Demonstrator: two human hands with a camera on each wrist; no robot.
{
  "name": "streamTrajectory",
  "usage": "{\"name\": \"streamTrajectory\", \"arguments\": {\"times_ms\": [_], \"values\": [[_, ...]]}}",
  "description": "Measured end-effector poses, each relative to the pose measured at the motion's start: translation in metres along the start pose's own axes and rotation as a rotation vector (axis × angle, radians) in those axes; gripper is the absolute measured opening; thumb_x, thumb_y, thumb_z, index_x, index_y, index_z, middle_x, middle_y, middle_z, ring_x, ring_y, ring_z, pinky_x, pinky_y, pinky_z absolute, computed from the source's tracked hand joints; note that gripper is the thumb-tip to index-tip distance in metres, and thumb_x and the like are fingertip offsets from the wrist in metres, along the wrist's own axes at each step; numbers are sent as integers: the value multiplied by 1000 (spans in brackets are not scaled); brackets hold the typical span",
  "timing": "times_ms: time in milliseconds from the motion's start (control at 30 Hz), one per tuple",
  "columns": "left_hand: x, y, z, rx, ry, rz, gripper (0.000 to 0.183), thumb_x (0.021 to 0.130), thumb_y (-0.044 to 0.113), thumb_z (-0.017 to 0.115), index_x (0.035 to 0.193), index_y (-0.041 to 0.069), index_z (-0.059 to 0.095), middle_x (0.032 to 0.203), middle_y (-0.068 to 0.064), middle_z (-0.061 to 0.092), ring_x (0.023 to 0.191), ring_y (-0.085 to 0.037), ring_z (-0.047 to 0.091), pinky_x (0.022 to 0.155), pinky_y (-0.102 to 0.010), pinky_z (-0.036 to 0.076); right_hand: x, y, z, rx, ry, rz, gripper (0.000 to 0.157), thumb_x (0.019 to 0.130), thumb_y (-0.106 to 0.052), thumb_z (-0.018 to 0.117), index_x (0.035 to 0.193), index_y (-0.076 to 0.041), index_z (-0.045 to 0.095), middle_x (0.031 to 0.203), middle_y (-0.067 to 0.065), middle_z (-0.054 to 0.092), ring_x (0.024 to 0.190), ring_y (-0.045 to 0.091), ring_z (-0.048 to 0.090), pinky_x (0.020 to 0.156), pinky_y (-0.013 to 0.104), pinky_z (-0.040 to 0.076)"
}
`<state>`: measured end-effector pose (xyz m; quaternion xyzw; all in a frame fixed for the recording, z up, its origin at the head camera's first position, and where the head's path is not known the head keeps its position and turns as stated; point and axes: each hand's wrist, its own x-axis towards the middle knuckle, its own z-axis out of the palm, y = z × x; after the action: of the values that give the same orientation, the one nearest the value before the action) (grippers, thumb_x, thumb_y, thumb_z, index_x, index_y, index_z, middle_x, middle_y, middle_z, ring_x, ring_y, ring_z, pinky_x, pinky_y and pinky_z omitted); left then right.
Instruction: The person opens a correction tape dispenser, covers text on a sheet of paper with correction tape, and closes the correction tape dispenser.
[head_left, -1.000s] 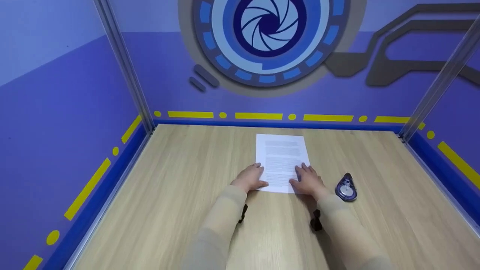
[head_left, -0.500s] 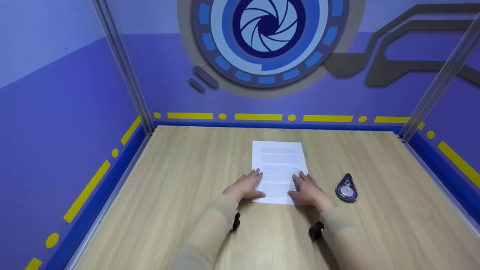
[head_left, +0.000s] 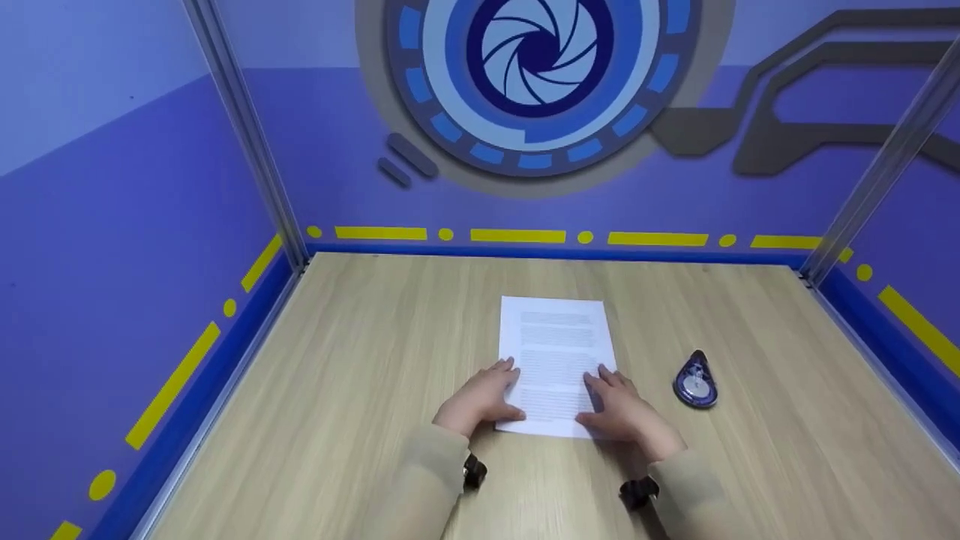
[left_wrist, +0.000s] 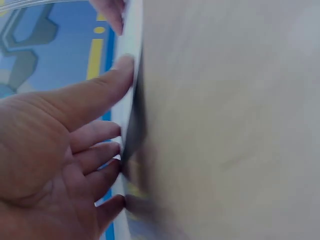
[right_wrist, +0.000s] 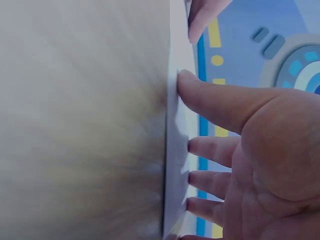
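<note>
A white sheet of printed paper (head_left: 555,360) lies flat on the wooden table, its printing too small to read. On its left edge rest the spread fingertips and thumb of my left hand (head_left: 480,397). My right hand (head_left: 628,412) touches the lower right part of the sheet in the same manner. Seen edge-on in the left wrist view, the paper (left_wrist: 128,107) meets the thumb and fingertips of the left hand (left_wrist: 65,135). The right wrist view has the right hand (right_wrist: 265,150) with its fingertips on the paper (right_wrist: 176,150).
A dark teardrop-shaped correction tape dispenser (head_left: 696,381) lies to the right of the paper. Blue-purple panels (head_left: 337,157) with yellow markings enclose the wooden table (head_left: 315,420) at the back and sides. A black wrist camera (head_left: 474,472) sits at the left cuff.
Both hands have drawn the paper toward the person, down the head view and slightly left, with the fingertips staying on it. The tape dispenser stays in place on the table.
</note>
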<state>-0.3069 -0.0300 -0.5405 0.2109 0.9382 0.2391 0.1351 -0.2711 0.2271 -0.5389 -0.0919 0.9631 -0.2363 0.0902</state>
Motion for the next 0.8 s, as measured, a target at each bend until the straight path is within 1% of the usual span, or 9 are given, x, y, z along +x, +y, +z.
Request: {"name": "streamTrajectory", "arguments": {"times_ms": [200,367,567,800], "values": [[-11,8,5,48,25,-31,79,84,29,85,150,2,50,166,-12,38,156,-30,34,127,-44,31,-11,-6,1,-14,22,5,74,87,-23,81,148,5,50,160,35,33,147,60,28,117,71,33],[-17,15,6,90,36,-29,81,82,31,87,149,2,52,164,-13,41,154,-29,37,127,-41,33,-16,-10,0,-34,25,38,74,84,-23,84,145,4,54,159,34,36,146,58,32,116,69,36],[-25,19,5,133,26,-32,83,81,33,88,150,3,52,164,-13,41,153,-30,38,125,-43,35,-18,-13,-1,-72,26,35,75,79,-25,87,141,5,58,155,36,41,143,57,37,114,67,39],[-30,21,4,138,6,-44,88,79,33,90,152,4,50,165,-12,40,153,-29,38,125,-44,36,-21,-13,-1,-100,23,36,76,78,-28,89,140,3,58,154,35,43,141,56,40,109,68,44]]}}
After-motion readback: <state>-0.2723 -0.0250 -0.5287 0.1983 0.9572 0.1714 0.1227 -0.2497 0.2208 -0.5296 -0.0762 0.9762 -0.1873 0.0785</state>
